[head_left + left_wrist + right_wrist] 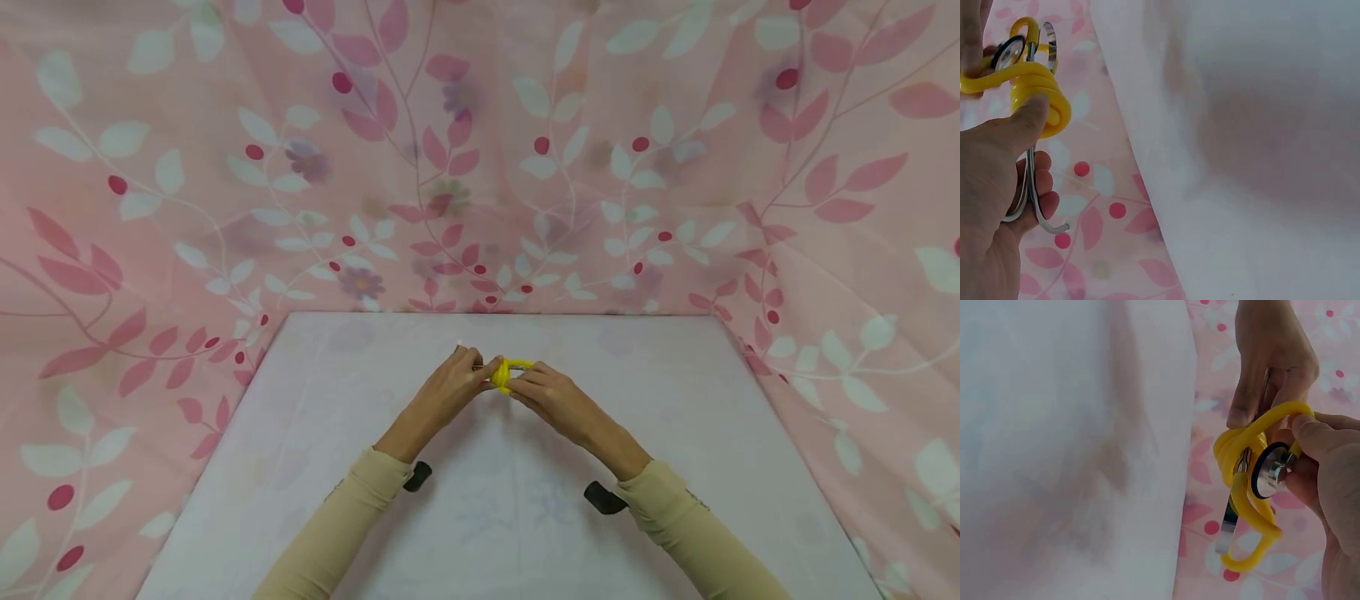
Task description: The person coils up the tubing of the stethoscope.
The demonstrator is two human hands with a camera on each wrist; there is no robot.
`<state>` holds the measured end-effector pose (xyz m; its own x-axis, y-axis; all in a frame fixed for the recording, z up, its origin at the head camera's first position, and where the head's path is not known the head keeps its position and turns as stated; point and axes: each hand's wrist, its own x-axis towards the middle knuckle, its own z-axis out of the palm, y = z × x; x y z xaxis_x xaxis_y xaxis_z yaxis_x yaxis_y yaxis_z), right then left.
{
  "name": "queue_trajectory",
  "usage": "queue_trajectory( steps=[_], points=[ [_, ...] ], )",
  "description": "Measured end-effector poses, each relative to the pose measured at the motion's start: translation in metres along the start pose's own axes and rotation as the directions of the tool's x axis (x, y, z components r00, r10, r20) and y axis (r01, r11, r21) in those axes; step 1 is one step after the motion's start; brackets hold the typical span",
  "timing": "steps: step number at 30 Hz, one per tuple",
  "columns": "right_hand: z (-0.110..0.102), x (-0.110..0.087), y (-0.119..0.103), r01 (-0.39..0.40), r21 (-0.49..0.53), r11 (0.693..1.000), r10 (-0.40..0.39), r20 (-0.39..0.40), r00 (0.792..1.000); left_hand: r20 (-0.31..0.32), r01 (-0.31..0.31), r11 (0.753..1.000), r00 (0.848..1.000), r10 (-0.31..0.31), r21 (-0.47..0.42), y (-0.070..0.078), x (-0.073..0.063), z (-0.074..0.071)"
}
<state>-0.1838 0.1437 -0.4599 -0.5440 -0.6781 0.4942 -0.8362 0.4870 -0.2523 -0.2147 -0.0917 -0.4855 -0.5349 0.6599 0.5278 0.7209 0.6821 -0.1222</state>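
Both hands hold a stethoscope (500, 375) above the far middle part of the table. Its yellow tube (1057, 100) is wound in several turns round the metal part. My left hand (453, 383) grips it, thumb pressed on the coil and fingers around the metal ear tubes (1036, 200). At the other end, my right hand (555, 400) pinches the yellow tube close to the round chest piece (1269, 470), which has a dark rim. A loop of the tube (1254, 512) and a shiny metal strip (1227, 534) stick out beside the chest piece.
A white cloth covers the table (495, 517). Pink leaf-patterned fabric (480, 167) hangs behind it and on both sides. Black devices sit at the left wrist (417, 477) and right wrist (604, 497).
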Motion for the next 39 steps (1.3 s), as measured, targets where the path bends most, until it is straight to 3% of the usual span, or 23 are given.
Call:
queue_trajectory(
  steps=[6, 14, 25, 30, 33, 35, 39],
  points=[
    [0.0, -0.004, 0.003, 0.015, 0.006, 1.0, -0.015, -0.012, 1.0, -0.022, -0.064, 0.992, 0.998, 0.062, -0.104, 0.007, -0.005, 0.003],
    [0.001, -0.019, 0.019, 0.021, -0.151, 0.988, -0.036, -0.098, 0.994, -0.027, 0.029, 0.986, 0.999, -0.034, -0.164, 0.007, -0.006, 0.007],
    [0.006, -0.032, 0.031, 0.042, -0.256, 0.966, -0.051, -0.028, 0.998, 0.0, 0.076, 0.974, 0.997, -0.078, -0.214, 0.006, -0.002, 0.013],
    [0.005, -0.03, 0.032, 0.032, -0.232, 0.972, -0.042, -0.04, 0.998, -0.003, 0.077, 0.969, 0.997, -0.079, -0.236, 0.006, -0.003, 0.013],
    [0.002, -0.027, 0.033, -0.039, -0.135, 0.99, 0.025, -0.104, 0.994, 0.002, 0.086, 0.965, 0.996, -0.088, -0.247, 0.006, -0.003, 0.014],
    [0.0, -0.026, 0.033, -0.143, -0.057, 0.988, 0.135, -0.133, 0.982, 0.01, 0.104, 0.962, 0.994, -0.105, -0.254, 0.006, -0.003, 0.014],
    [0.0, -0.026, 0.036, -0.368, 0.057, 0.928, 0.371, -0.044, 0.928, 0.031, 0.13, 0.956, 0.992, -0.126, -0.262, 0.007, -0.005, 0.017]
  ],
)
